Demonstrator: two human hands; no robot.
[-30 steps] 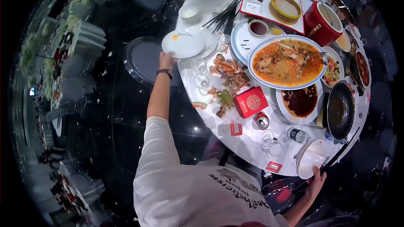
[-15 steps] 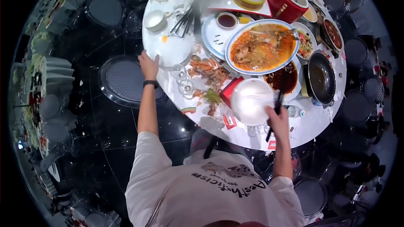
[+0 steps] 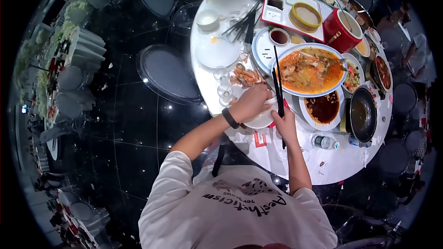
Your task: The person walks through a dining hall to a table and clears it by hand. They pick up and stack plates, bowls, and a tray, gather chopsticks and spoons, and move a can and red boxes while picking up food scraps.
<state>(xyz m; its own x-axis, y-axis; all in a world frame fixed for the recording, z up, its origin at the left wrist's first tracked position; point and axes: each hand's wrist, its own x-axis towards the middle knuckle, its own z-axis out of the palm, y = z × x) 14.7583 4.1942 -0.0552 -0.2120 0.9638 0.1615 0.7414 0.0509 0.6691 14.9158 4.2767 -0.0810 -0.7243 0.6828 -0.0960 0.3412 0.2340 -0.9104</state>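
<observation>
My right hand (image 3: 285,127) is closed around a pair of black chopsticks (image 3: 279,85) that point up and away from me. Its thumb side meets a white plate (image 3: 259,120), which my hands and wrists partly cover. Over that plate is my left hand (image 3: 253,103), with a dark band at the wrist. Its fingers are curled near the plate's far edge, and what they hold is hidden. Just beyond lies a heap of shells and food scraps (image 3: 246,75). A red box (image 3: 287,103) shows partly behind my right hand.
A large oval fish dish (image 3: 310,70) stands beyond my hands, with a plate of dark sauce (image 3: 323,108) nearer. To the right are a black pan (image 3: 363,114) and a water bottle (image 3: 325,142). Glasses (image 3: 224,90), a white plate (image 3: 217,54) and a bowl (image 3: 207,20) stand at left.
My left hand has left the edge of the large plate at left and come across to the white plate by my right hand. The chopsticks now point more upright. The view has shifted.
</observation>
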